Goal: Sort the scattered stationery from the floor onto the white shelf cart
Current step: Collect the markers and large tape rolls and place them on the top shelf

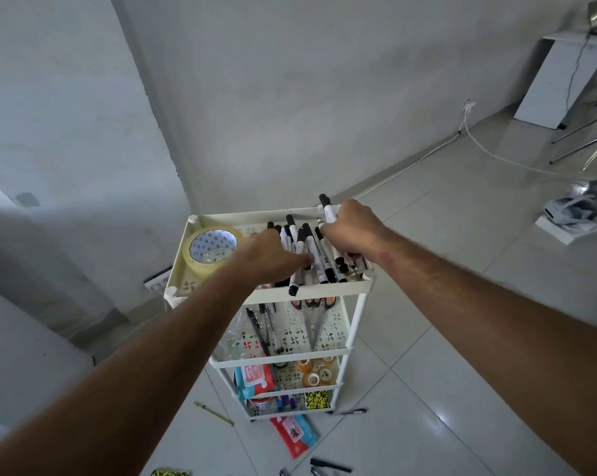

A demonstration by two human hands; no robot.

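On the top tray (328,289) of the white shelf cart (357,314), markers (316,255) are gathered beside the tape roll (209,250) by the left hand (273,257), fingers curled onto them, while one marker (327,209) is pinched by the right hand (353,225), apparently for tidy grouping.

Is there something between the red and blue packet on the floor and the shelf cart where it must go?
Nothing visible does. The red and blue packet lies on bare tile right beside the foot of the white shelf cart. Both the left hand and the right hand are busy with the markers on the top tray.
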